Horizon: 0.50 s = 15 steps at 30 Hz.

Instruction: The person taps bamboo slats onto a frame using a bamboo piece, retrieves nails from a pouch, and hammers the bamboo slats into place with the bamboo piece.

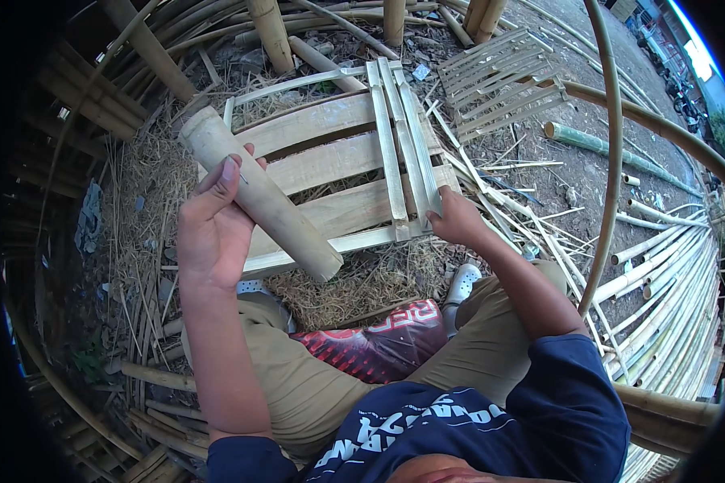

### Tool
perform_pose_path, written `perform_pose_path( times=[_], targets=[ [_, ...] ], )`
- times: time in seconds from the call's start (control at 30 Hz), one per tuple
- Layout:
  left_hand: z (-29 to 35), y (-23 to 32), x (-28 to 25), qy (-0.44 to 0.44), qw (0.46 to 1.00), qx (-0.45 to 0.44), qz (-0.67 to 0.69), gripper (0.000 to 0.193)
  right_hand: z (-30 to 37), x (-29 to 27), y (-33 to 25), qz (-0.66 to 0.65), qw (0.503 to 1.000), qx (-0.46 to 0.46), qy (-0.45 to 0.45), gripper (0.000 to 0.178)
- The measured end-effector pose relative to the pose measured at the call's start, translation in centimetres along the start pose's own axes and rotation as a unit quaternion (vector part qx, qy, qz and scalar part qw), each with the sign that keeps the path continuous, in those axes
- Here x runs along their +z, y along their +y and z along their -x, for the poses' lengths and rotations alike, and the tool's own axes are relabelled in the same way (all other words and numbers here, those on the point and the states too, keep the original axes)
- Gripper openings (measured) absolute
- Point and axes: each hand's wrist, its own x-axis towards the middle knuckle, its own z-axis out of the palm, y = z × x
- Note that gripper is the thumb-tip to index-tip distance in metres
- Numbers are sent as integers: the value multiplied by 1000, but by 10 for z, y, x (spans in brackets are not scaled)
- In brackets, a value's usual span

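Note:
My left hand (220,213) is closed round a thick, pale piece of bamboo pole (270,201), which slants over the left part of a low slatted wooden bench (330,165). A small thin dark thing, perhaps a nail, shows by my left thumb; I cannot make it out for sure. My right hand (457,219) grips the near end of a split bamboo strip (415,149) at the bench's right side. Beside that strip, more bamboo strips (387,153) lie across the slats. Some of my right fingers are hidden.
A finished-looking bamboo slat rack (503,84) lies on the ground at the far right. Many bamboo poles (660,298) are stacked at the right, and a green pole (612,157) lies beyond. A curved bamboo pole (612,153) rises near my right arm. Straw and offcuts surround the bench.

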Motion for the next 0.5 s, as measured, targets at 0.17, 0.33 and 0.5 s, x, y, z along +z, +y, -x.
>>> perform_pose_path(
  times=[0.17,0.33,0.5],
  targets=[
    [-1,-1,0,9,1000,0,5,45,-37,10,7,-63,990,-89,85,55],
    [2,-3,1,13,1000,2,-7,48,-73,12,8,-63,983,-138,102,51],
    [7,1,1,15,1000,-4,-9,57,-99,11,10,-58,982,-150,97,46]
  ],
)
